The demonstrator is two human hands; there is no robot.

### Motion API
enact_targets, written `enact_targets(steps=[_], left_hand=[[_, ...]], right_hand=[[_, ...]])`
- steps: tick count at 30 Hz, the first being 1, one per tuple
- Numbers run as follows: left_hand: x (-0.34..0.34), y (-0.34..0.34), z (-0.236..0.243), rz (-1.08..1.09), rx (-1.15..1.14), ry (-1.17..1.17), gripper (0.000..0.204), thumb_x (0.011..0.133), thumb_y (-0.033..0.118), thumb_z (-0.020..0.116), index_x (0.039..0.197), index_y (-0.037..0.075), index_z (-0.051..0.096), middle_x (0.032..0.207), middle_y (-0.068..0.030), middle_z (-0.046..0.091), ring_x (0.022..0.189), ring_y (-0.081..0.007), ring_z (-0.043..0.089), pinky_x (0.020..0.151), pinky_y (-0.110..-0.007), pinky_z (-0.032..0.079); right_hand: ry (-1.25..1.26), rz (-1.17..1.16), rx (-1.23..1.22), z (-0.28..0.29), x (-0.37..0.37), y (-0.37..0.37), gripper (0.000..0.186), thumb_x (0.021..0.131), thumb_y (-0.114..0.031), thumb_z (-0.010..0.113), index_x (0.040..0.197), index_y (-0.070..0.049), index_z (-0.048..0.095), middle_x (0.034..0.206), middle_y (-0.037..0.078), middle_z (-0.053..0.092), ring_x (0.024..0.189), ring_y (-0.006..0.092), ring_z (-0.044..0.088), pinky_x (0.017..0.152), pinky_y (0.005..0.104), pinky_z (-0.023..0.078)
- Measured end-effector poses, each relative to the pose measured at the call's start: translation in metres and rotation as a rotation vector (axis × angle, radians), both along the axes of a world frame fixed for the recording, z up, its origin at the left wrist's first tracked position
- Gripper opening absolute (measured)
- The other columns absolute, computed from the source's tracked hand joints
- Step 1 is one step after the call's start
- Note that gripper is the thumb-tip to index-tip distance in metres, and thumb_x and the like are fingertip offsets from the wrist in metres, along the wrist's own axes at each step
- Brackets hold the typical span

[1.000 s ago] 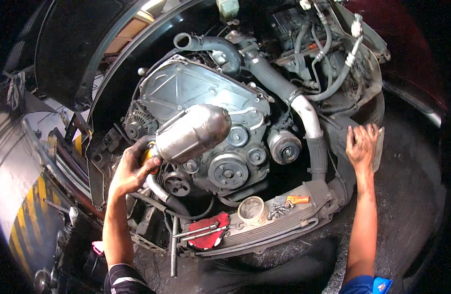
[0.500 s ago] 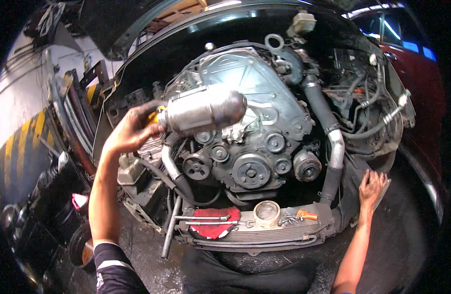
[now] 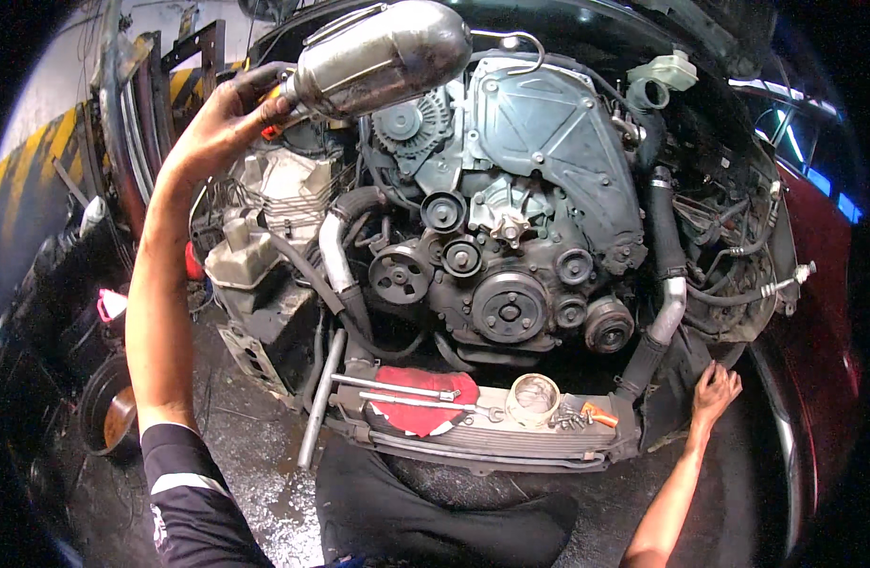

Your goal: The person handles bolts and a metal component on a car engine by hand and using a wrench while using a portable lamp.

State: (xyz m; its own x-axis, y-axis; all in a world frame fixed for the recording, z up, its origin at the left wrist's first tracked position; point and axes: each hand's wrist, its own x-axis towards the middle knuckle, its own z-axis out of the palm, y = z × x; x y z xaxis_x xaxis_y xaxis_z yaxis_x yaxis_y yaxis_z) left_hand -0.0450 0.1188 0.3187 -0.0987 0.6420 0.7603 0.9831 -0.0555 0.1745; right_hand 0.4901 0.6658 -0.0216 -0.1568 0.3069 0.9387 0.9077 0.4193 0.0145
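Note:
My left hand (image 3: pixel 241 115) is closed around the yellow-and-orange handle end of a metal work lamp (image 3: pixel 387 62). The lamp, with a silvery rounded shield and a wire hook at its far end, is held up at the upper left of the engine (image 3: pixel 510 303). Bright light falls on the engine's pulleys and its grey front cover (image 3: pixel 558 133). At the right, my right hand (image 3: pixel 716 390) has its fingers curled in, against the edge of a dark panel (image 3: pixel 676 398) beside the radiator. What those fingers hold, if anything, is hidden.
On the radiator top (image 3: pixel 482 445) lie a red cloth (image 3: pixel 421 412) with a ratchet handle and wrench, a tape roll (image 3: pixel 532 399), several bolts (image 3: pixel 572 418) and an orange piece (image 3: pixel 600 415). A long metal bar (image 3: pixel 323 402) leans at its left end. A bucket (image 3: pixel 108 407) stands left.
My left hand has raised the work lamp up and slightly left, and its hook now shows. The view has shifted, bringing more of the engine front into sight. My right hand stays by the panel.

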Motion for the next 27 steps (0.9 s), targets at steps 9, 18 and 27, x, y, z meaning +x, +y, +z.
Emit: enact_targets(steps=[9,18,27], left_hand=[[-0.045,-0.028,-0.055,0.019,-0.111,-0.123,0.06,0.074,0.019,0.084,0.125,0.001,0.058,0.11,-0.0026,0.065,0.102,-0.0111,0.056,0.092,-0.029,0.045],[-0.068,-0.035,-0.111,0.184,-0.22,-0.171,0.062,0.065,0.019,0.088,0.118,-0.001,0.063,0.115,-0.0114,0.066,0.109,-0.0199,0.059,0.099,-0.033,0.044],[-0.069,-0.044,-0.147,0.169,-0.172,0.146,0.064,0.066,0.028,0.084,0.118,-0.001,0.063,0.117,-0.017,0.063,0.112,-0.033,0.058,0.099,-0.04,0.043]], right_hand=[[-0.059,-0.117,0.034,-0.008,-0.001,0.012,0.027,0.097,-0.024,0.055,0.092,-0.002,0.07,0.096,0.014,0.07,0.096,0.0394,0.061,0.098,0.049,0.04],[-0.06,-0.172,-0.041,-0.006,0.007,0.014,0.032,0.097,-0.028,0.054,0.104,-0.001,0.071,0.104,0.015,0.07,0.103,0.0406,0.06,0.101,0.0478,0.039],[-0.05,-0.221,-0.024,-0.007,-0.003,0.013,0.036,0.097,-0.031,0.055,0.101,0.0,0.071,0.105,0.016,0.071,0.105,0.0433,0.06,0.104,0.0479,0.038]])
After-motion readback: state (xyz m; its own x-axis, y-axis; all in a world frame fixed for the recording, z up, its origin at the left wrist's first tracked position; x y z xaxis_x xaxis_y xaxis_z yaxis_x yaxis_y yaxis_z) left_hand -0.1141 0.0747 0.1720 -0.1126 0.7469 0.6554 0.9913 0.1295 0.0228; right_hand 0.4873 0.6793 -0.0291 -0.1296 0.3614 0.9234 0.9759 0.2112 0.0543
